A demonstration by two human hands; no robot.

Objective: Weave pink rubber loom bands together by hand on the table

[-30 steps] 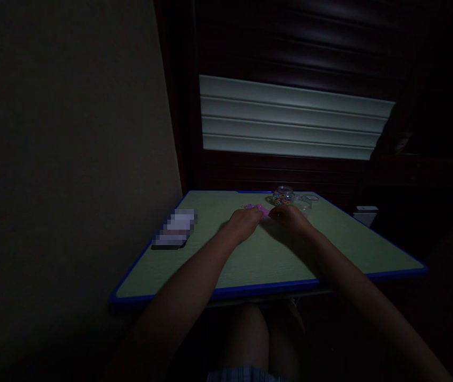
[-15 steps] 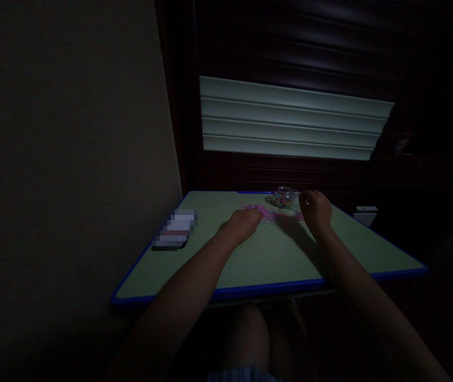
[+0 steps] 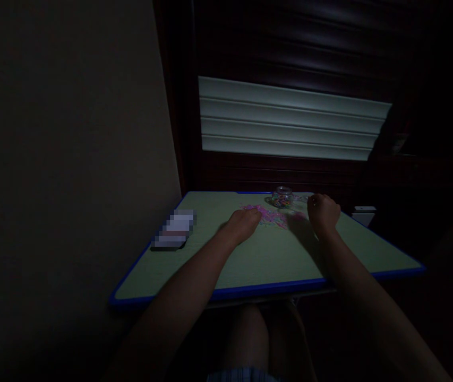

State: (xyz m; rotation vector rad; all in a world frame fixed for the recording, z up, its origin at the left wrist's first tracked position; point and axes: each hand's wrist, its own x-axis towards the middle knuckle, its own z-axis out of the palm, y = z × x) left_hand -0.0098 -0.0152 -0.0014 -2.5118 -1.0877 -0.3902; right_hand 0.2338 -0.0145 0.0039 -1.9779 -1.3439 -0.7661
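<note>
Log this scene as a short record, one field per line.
surface: pale green table with blue edging
left hand: fingers curled, at the near side of the pile; grip contents hidden
right hand: curled, right of the pile; grip contents unclear
pile: small, loose, mostly pink pieces
jar: clear, holding colourful little rings, beyond the pile
left side: pixelated object, identity unclear
background: pale slatted panel
lighting: dim

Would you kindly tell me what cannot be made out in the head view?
All in the head view:
Anything in the right hand: hidden by its curled fingers.
Fingertips of the left hand: hidden behind that hand.
Single pieces in the pink pile: too small and dim.
Flat object at left: pixelated.
</note>
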